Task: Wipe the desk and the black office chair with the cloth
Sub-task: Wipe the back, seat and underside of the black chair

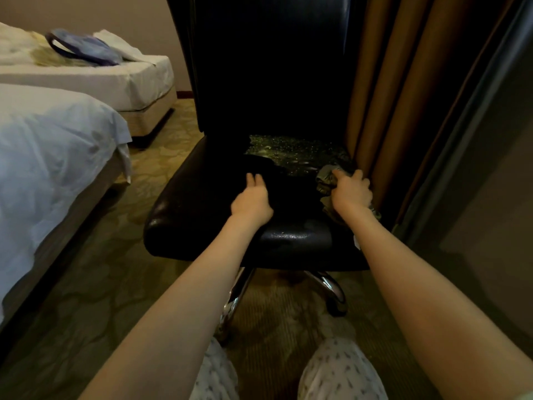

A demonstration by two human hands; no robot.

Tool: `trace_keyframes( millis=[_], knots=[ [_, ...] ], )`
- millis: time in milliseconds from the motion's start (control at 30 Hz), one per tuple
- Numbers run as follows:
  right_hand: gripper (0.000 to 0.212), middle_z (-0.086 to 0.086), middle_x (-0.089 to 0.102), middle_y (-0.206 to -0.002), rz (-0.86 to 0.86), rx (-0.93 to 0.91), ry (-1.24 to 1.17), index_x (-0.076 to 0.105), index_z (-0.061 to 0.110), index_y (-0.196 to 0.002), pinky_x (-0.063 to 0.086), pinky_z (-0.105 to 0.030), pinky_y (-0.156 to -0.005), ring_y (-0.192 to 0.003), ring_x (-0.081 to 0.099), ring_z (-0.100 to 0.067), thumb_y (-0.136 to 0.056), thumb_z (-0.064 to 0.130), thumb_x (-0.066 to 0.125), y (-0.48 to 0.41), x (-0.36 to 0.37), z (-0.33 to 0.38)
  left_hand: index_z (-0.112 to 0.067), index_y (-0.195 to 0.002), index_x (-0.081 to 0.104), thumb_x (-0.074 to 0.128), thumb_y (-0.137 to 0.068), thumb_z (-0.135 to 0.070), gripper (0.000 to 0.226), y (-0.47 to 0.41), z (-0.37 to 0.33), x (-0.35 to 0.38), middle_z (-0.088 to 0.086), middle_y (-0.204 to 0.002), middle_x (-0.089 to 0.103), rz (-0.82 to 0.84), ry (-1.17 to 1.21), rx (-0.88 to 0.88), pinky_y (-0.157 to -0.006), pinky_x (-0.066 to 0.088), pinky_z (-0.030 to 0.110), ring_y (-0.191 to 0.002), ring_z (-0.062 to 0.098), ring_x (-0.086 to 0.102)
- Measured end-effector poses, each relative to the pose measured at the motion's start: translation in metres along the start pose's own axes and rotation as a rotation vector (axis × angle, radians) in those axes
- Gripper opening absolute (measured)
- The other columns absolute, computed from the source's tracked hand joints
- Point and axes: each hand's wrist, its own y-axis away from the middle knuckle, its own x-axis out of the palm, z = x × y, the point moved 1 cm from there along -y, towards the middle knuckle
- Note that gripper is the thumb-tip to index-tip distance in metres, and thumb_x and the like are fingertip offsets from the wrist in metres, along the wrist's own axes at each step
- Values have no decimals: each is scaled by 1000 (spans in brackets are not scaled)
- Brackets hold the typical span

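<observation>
Wiping the chair (202, 215) seat, at its right edge beside the curtain (389, 96). Gripping the bunched grey cloth (324, 176) in the right hand (350, 192), pressed to the seat. Bracing mid-seat with the left hand (252, 197), fingers loosely bent, holding nothing. Probably part-way: backrest seemingly left. Cannot judge the desk, out of view. No readable writing.

cloth (327, 180) under right hand (352, 192) on chair (202, 215)
</observation>
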Motion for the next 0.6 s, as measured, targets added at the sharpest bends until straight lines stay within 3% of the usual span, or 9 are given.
trace_keyframes(
  millis=[100, 233, 367, 433, 533, 600],
  knots=[
    [52, -17, 35, -134, -64, -52, -178, 35, 29, -144, 41, -45, -98, -119, 41, -38, -95, 19, 50, 12, -2, -9, -10, -148, 24, 59, -89, -14, 69, -3, -1, 15, 13, -153, 24, 87, -71, 33, -107, 35, 39, -135, 32, 34],
    [55, -13, 43, -123, -165, -166, -424, 40, 28, -142, 42, -37, -95, -110, 49, -33, -90, 21, 55, 43, -9, 22, -9, -143, 36, 66, -85, -14, 66, -10, 20, 10, 10, -139, 48, 132, 131, 1, -105, 37, 32, -129, 22, 46],
    [55, -13, 39, -129, -83, -387, -329, 35, 28, -144, 44, -42, -92, -112, 45, -34, -92, 23, 52, 93, 14, 71, -2, -118, 59, 57, -90, -13, 30, -10, 26, 11, 17, -119, 60, 10, 138, -41, -86, 43, 32, -111, 31, 56],
    [52, -15, 34, -134, -37, -404, -184, 29, 29, -145, 42, -45, -91, -115, 42, -36, -96, 24, 46, 108, 34, 65, -4, -117, 60, 52, -91, -12, 28, -9, 26, 17, 16, -117, 61, -8, 103, -36, -84, 44, 32, -108, 32, 56],
    [53, -15, 33, -135, -97, -324, -82, 29, 31, -145, 43, -45, -89, -115, 41, -36, -95, 25, 46, 104, 40, 32, -11, -138, 45, 60, -88, -8, 52, -14, 27, 20, 9, -134, 54, 4, 159, -6, -100, 43, 33, -122, 23, 51],
    [55, -14, 34, -134, -129, -192, -75, 32, 32, -144, 43, -45, -89, -116, 41, -36, -93, 26, 50, 96, 31, 4, -11, -141, 40, 61, -88, -6, 57, -16, 26, 21, 9, -137, 51, 18, 176, -5, -105, 41, 38, -126, 23, 49]
  ],
)
